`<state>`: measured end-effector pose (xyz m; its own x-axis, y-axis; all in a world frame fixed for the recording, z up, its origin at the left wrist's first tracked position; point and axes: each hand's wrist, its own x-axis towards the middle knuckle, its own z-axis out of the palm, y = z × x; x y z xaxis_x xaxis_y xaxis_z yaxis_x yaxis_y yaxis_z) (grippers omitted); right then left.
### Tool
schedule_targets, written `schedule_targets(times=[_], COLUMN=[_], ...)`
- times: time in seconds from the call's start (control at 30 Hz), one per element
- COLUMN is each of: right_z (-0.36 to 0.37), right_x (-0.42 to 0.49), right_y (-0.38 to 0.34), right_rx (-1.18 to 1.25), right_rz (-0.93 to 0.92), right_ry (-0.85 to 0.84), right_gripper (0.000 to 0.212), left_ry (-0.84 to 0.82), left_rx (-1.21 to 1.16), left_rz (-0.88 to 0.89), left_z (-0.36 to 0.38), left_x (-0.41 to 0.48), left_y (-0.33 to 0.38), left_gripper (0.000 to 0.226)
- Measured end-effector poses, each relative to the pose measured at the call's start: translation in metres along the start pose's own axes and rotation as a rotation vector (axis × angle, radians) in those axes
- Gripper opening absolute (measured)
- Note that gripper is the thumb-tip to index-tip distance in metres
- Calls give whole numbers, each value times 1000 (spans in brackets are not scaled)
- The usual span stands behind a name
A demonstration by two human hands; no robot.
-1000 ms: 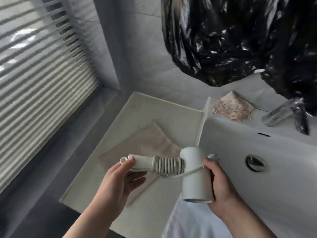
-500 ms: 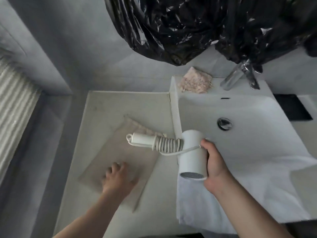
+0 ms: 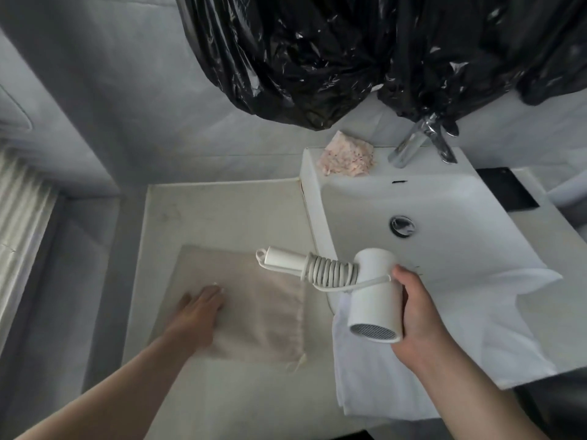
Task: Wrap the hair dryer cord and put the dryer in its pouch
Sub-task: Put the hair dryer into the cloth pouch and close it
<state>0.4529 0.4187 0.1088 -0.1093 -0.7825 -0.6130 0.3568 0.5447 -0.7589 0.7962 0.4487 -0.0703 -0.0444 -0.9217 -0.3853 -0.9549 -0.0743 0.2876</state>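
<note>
1. At the near right, the right hand [image 3: 413, 315] is clasped round the barrel of the white plastic hair dryer [image 3: 376, 293]. It holds the dryer in the air over the sink's left rim, with the grille facing near and the handle pointing left.
2. A white cord [image 3: 330, 271] is coiled tightly round the handle beside the barrel. One strand runs from the coil across the barrel toward the thumb. The plug is not visible.
3. Further left, the left hand [image 3: 197, 312] lies flat, fingers straight, on the beige fabric pouch [image 3: 263, 306]. The pouch lies flat and looks empty on the off-white counter [image 3: 222, 217]. Its gathered right edge is probably the mouth.
4. Risks:
   - If the thumb eases off the strand, the coil could spring loose.
   - A flat palm cannot spread the mouth, so the handle may snag on the fabric.
   - A slip here could drop the dryer into the basin.
5. The white ceramic sink [image 3: 313, 192] shows only its drain [image 3: 401, 226]. A white towel [image 3: 397, 385] drapes over its near rim. On the far ledge sit a pink speckled sponge [image 3: 347, 158] and a chrome tap [image 3: 409, 144], and crumpled black plastic sheeting [image 3: 317, 58] hangs above.
</note>
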Motion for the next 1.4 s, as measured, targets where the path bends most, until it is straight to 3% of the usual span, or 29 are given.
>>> schedule_targets(times=[0.07, 0.17, 0.27, 0.3, 0.37, 0.4, 0.47, 0.57, 0.7, 0.8, 0.87, 0.93, 1.1, 1.4], right_z=[-5, -13, -16, -15, -14, -12, -10, -10, -14, -17, -23, -30, -34, 7], right_x=[-4, -7, -10, -11, -14, -16, -19, -20, -25, -33, -36, -39, -49, -23], right_y=[1, 4, 7, 8, 10, 11, 11, 13, 15, 19, 27, 39, 71, 114], right_rx=[5, 22, 40, 41, 52, 54, 48, 32, 55, 47, 29, 16, -70, -43], right_rz=[-8, -15, -23, -16, 3, 8, 13, 14, 28, 54, 77, 104, 204, 297], right_ry=[11, 36, 42, 45, 45, 47, 45, 62, 53, 52, 69, 91, 60, 89], right_gripper=[30, 30, 30, 30, 29, 28, 26, 28, 28, 26, 32, 39, 36, 27], left_ry=[83, -19, 108, 92, -90, -184, -207, -146, -91, -60, 34, 120, 236, 242], left_rx=[-10, 29, -103, -142, -135, -85, 24, 117, 45, -106, -299, -456, -725, -657], left_rz=[48, -75, -56, -9, 50, 30, -8, 1, 7, -104, -173, -229, -324, -159], left_z=[1, -10, -6, -2, 12, 20, 30, 36, 26, 12, 3, -6, -30, -39], left_x=[9, 13, 5, 0, -11, -16, -23, -24, -21, -20, -19, -19, -25, -58], left_y=[-8, 15, 66, 89, 129, 143, 155, 141, 114, 102, 95, 90, 82, 82], left_gripper=[71, 50, 45, 54, 68, 68, 66, 47, 31, 22, 3, 12, 10, 19])
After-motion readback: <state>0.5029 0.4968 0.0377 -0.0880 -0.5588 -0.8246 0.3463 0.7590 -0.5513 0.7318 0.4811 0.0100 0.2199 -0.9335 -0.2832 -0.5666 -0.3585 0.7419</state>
